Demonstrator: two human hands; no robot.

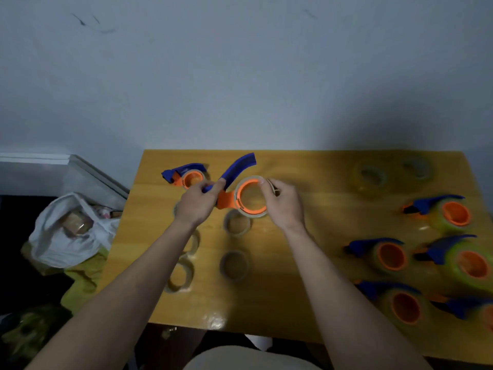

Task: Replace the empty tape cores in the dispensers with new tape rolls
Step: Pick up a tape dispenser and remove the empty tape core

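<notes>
Holding the dispenser (234, 193) above the desk (306, 236), left hand (198, 200) gripping its handle, right-hand fingers (262, 182) pinching the empty core (250, 196), I should pull straight off the hub.

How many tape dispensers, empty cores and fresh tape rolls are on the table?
Tape dispensers: 7, namely one held in both hands, one at the back left, five loaded on the right.
Empty cores lying loose: about 5; two partly hidden by the left arm.
Fresh tape rolls: 2.
Total: about 14.
</notes>
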